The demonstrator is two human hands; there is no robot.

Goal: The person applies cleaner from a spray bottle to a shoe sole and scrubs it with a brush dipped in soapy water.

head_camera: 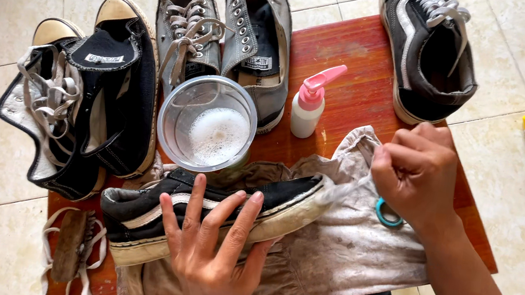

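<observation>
I am pinning the black sneaker (214, 212) on its side near the desk's (361, 53) front edge, my left hand (212, 255) lying spread across its upper so the dirty sole is facing out. My right hand (416, 173) is bunching the stained cloth (343, 251) in a closed fist, a teal-handled tool (390, 214) beneath it. The soapy cup (208, 124) and pump bottle (311, 107) are standing just behind.
</observation>
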